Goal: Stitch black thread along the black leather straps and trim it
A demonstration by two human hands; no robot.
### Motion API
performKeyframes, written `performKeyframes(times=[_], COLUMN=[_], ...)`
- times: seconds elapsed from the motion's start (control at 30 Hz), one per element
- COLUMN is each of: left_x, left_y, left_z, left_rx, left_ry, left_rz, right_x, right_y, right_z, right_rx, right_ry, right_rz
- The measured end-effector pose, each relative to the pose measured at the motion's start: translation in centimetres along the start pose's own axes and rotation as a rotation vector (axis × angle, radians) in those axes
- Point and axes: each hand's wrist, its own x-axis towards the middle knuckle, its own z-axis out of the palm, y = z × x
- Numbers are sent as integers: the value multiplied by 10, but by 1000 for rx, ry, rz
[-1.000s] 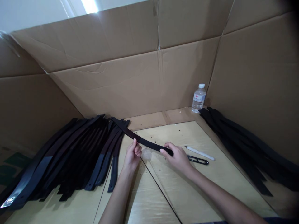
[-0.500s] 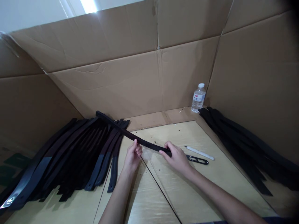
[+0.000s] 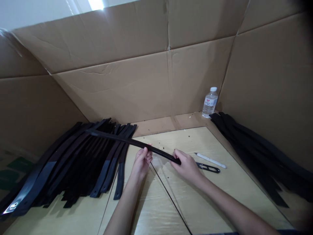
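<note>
A long, dark, slightly curved strip [image 3: 160, 152] is held above the board by both of my hands. My left hand [image 3: 143, 158] pinches it near the middle, with the thumb on the near side. At its right end, my right hand [image 3: 184, 163] is closed round the tip. A thin black cord [image 3: 168, 192] runs from below my left hand down to the bottom edge; whether the fingers grip it is hidden. The strip's far end overlaps a pile of similar dark strips [image 3: 83, 160] on the left. Black thread snips [image 3: 209, 167] lie partly behind my right hand.
A white pen [image 3: 211, 160] lies beside the snips on the pale board [image 3: 195, 140]. Near the back right corner stands a water bottle [image 3: 209, 102]. More black strips [image 3: 249, 153] lie along the right side. Tall cardboard walls [image 3: 137, 85] enclose the back and sides.
The strip's far left end has swung down and left, over the pile, and the strip has rolled in my hands. Both hands keep their hold in nearly the same place.
</note>
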Motion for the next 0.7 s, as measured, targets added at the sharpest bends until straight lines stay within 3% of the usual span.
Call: performKeyframes(times=[0.23,0.7], left_x=[0,1], left_y=[-1,-3], left_z=[-2,-4], left_rx=[-13,4], left_ry=[-39,-24], left_rz=[23,39], right_x=[0,-2], right_y=[-5,4], right_z=[-5,3], right_rx=[65,24], right_ry=[-83,91], right_rz=[18,-123])
